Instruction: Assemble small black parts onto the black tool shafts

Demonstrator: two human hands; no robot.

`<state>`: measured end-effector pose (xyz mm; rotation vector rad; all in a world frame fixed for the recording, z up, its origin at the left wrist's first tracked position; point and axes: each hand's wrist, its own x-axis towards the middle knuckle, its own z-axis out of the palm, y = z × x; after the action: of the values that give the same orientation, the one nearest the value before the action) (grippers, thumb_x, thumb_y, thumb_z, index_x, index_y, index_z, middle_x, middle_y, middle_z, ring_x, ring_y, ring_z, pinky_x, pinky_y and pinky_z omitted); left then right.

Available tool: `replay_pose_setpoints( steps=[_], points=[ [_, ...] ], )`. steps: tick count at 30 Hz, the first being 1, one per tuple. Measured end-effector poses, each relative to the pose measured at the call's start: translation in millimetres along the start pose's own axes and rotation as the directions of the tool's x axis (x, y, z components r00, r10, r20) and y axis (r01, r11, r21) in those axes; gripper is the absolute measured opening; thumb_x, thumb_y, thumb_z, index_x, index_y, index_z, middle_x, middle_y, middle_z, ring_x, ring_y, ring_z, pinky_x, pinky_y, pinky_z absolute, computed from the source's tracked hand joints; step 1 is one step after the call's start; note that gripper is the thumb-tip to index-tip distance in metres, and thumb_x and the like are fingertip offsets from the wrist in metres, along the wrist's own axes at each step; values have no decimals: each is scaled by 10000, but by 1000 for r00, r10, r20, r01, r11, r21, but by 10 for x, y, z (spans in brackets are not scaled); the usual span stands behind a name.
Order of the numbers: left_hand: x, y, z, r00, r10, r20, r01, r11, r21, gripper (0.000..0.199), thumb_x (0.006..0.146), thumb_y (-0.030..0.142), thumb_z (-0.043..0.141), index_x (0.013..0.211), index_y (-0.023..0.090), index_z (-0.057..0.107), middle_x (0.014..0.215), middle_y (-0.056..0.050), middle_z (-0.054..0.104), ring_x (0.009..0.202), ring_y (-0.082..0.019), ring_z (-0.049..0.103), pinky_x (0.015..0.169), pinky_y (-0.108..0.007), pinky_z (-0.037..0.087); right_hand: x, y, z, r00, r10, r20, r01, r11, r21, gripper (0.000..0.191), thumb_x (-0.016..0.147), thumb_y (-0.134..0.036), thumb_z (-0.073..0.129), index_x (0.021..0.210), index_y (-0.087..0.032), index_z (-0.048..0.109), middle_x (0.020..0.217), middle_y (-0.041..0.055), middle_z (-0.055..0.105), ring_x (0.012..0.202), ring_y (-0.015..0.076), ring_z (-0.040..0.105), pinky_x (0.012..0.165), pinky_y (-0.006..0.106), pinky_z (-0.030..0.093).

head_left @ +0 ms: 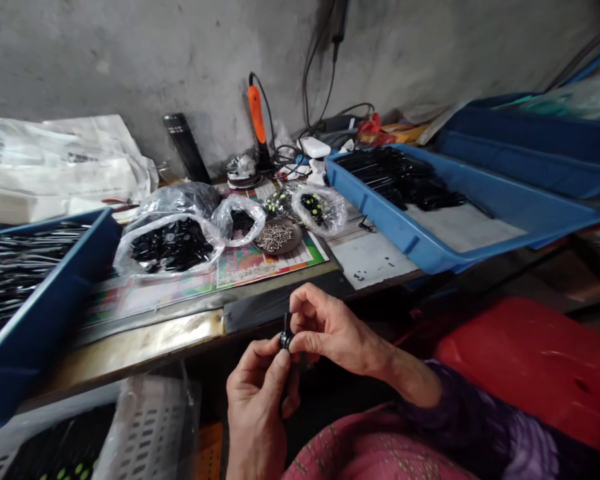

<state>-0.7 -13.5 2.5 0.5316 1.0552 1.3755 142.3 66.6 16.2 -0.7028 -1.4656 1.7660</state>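
Both hands meet in front of the table's near edge, around a small black part (286, 333) with a short upright stem. My left hand (263, 393) pinches its lower end between thumb and finger. From the right, my right hand (330, 330) touches the same part with thumb and curled fingers. Beyond them on the table lie an open bag of black pieces (173, 245), a smaller bag of dark pieces (241, 222), a round dish of small metal screws (276, 237) and a bag of black and yellow-green pieces (316, 208).
Blue trays of long dark parts stand left (75, 267) and right (430, 257). An orange-handled tool (257, 115) and a black cylinder (186, 147) are near the wall. Below are a white basket (153, 427) and a red stool (530, 367).
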Motion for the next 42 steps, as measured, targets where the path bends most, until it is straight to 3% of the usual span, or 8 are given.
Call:
replay_pose_setpoints(
  steps=[10,14,17,20,23,26,28,42],
  points=[
    [-9,8,8,999,3,-45,-1,999,32,339,693,353,856,878,144,664,694,-10,635,469,-48,467,388,-129,335,-27,-72,5,981,-185,-61,157,937,-312,347,791,-307,795,872,-196,477,715,-72,487,606,67,451,549,179,375],
    [-23,14,-11,999,34,-41,-30,996,81,326,705,352,850,885,142,677,680,-3,612,479,-47,462,397,-128,334,-7,-104,-9,998,-67,-5,65,982,-176,419,763,-411,805,856,-207,451,707,-72,481,584,82,484,539,198,406],
    [-22,13,-11,999,13,-49,-10,998,62,328,700,357,852,869,144,669,697,-14,632,483,-53,471,400,-134,341,-6,-84,-1,990,-138,-24,129,965,-229,392,793,-412,784,843,-206,455,712,-68,473,590,80,472,547,197,402],
    [-11,0,0,998,5,-57,-4,1000,17,325,696,346,855,871,155,659,686,-5,634,468,-51,468,393,-133,331,-29,-27,8,927,-374,12,334,814,-475,243,886,-316,711,869,-200,498,744,-49,495,624,81,465,577,194,397],
    [-8,-17,8,999,9,-53,-10,1000,-20,321,701,343,852,868,159,649,644,19,604,439,-36,432,390,-131,315,-77,24,35,815,-552,174,508,537,-674,59,974,-217,577,941,-197,532,784,-12,547,676,109,506,620,217,421],
    [-19,-21,16,997,-6,-77,4,1000,-30,324,703,351,851,869,169,641,583,48,553,428,-37,422,398,-131,322,-133,32,83,749,-601,278,537,306,-786,48,1004,-169,487,1007,-177,535,815,32,605,740,151,559,657,252,449],
    [-34,-8,26,995,-19,-95,17,999,-27,335,695,362,855,878,175,645,559,58,533,424,-39,417,401,-134,332,-156,16,111,749,-598,285,515,254,-819,75,1011,-169,469,1049,-161,533,846,52,634,770,164,591,675,261,465],
    [-89,18,96,978,1,-208,-12,999,-53,383,602,411,900,830,187,690,572,47,538,459,-47,421,406,-126,346,-97,114,195,768,-634,94,446,423,-789,116,1018,-296,508,977,-195,547,805,25,630,710,139,612,640,231,483]
  ],
)
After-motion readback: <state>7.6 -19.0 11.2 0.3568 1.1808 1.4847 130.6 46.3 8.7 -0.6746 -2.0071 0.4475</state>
